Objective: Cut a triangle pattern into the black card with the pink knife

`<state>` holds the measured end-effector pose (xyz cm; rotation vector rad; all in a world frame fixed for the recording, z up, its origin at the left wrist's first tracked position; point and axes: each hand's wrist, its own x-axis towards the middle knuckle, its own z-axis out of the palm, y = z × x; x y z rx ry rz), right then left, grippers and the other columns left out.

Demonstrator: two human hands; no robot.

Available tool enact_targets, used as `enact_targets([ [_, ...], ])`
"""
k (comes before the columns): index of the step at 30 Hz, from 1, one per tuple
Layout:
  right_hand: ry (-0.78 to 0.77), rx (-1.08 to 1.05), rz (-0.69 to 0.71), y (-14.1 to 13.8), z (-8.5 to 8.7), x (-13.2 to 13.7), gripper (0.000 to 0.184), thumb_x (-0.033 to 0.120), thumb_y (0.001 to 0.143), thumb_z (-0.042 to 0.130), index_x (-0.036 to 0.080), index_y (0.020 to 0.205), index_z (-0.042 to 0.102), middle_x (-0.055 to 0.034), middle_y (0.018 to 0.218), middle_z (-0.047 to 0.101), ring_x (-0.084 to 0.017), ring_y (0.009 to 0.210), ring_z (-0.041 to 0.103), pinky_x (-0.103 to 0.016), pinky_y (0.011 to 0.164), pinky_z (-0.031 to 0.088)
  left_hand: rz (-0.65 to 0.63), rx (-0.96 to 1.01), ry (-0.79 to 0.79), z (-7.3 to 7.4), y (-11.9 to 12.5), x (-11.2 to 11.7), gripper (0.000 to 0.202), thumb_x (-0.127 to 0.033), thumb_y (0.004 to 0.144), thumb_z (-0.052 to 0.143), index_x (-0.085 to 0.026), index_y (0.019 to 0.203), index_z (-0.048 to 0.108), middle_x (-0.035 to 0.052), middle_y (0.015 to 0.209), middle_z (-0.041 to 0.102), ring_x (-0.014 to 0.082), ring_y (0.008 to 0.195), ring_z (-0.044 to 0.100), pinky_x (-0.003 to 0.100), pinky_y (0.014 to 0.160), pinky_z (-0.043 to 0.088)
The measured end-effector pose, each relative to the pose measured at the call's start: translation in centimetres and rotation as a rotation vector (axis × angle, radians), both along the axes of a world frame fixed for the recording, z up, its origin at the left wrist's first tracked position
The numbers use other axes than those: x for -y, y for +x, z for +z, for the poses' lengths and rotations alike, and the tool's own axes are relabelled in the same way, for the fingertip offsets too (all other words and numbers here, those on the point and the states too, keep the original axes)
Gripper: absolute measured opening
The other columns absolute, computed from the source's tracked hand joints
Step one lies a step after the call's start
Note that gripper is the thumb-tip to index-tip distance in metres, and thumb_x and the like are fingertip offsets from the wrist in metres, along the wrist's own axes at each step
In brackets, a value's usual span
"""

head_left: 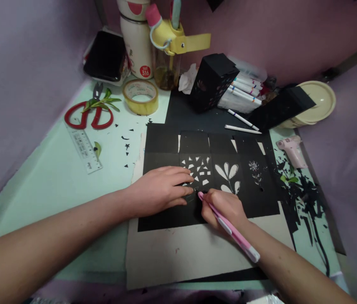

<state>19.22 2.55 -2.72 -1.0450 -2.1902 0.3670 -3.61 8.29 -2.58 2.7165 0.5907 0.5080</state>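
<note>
My left hand [166,186] lies flat on a sheet of black card [162,215], fingers stretched out beside a patch of small cut-out shapes. In my right hand [225,207] is a slim pink craft knife [229,226], held like a pen. Its front end points at the card just right of my left fingertips; the blade tip is too small to make out. White shows through the cut openings: many small angular pieces, a leafy sprig and a small flower. Under the card lies a pale board [166,257].
Red-handled scissors [110,122], a clear ruler [85,150] and a tape roll [142,97] lie left. Bottles [137,46], a black box [213,82] and white markers [244,90] stand behind. Black scraps [305,194] and a pink glue gun [292,152] lie right.
</note>
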Motion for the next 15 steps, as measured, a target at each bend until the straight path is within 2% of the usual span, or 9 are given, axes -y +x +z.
enact_targets([
  [3,0.002,-0.015,0.018,0.0,0.1,-0.1,0.027,0.000,0.083,0.053,0.023,0.073,0.043,0.0038,0.058,0.049,-0.010,0.047,0.042,-0.024,0.048,0.036,-0.001,-0.015,-0.002,0.0,0.0,0.0,0.025,-0.035,0.096,0.059,-0.017,0.112,0.067,0.0097,0.126,0.064,0.0303,0.124,0.055,0.047,0.100,0.051],
  [6,-0.048,-0.087,0.012,0.1,0.3,-0.1,0.023,0.001,0.083,0.055,0.022,0.077,0.049,0.0030,0.061,0.052,-0.009,0.048,0.045,-0.024,0.048,0.038,-0.003,-0.016,0.001,0.1,-0.1,0.0,0.025,-0.035,0.096,0.059,-0.017,0.112,0.067,0.0099,0.126,0.064,0.0304,0.123,0.056,0.047,0.100,0.051],
  [12,-0.385,-0.362,-0.169,1.1,1.3,-0.5,0.015,0.011,0.086,0.064,0.024,0.095,0.064,0.0001,0.081,0.067,-0.012,0.066,0.061,-0.023,0.059,0.047,-0.011,-0.025,0.022,0.2,-0.1,0.0,0.026,-0.035,0.097,0.056,-0.018,0.115,0.065,0.0106,0.126,0.064,0.0304,0.124,0.055,0.047,0.100,0.050],
  [15,-0.489,-0.402,-0.155,1.7,1.8,-1.1,0.013,0.015,0.085,0.066,0.024,0.094,0.068,-0.0015,0.087,0.070,-0.014,0.073,0.064,-0.025,0.063,0.049,-0.017,-0.040,0.029,0.3,-0.1,0.0,0.026,-0.034,0.097,0.056,-0.018,0.115,0.065,0.0108,0.126,0.064,0.0300,0.125,0.054,0.046,0.100,0.050],
])
